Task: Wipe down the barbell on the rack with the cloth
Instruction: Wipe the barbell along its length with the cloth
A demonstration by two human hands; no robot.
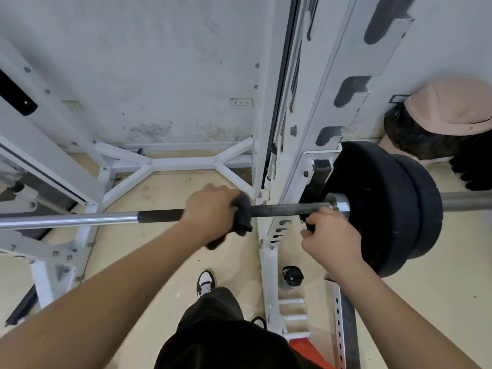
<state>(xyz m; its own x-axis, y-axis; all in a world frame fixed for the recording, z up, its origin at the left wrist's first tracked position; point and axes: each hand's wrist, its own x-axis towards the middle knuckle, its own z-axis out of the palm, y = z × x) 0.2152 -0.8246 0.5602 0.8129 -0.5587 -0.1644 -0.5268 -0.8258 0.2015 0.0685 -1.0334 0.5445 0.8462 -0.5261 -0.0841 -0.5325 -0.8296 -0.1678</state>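
Observation:
The barbell [80, 218] lies level across the white rack [314, 107], its shaft chrome at the left and dark and knurled toward the middle. My left hand [210, 211] is closed over the bar with a dark cloth [243, 214] wrapped round it, just left of the rack upright. My right hand [332, 235] is curled round the bar from below, right beside the chrome collar [339, 203]. Two black plates [386, 203] sit on the sleeve past that collar. The part of the bar under each hand is hidden.
Another person in a pink cap [452, 107] crouches beyond the plates at the right. A dark bottle [291, 276] stands on the floor by the rack's foot, near white storage pegs [292, 318]. My shoe [205, 283] is below the bar. The rack's base frame [183, 163] spans the back.

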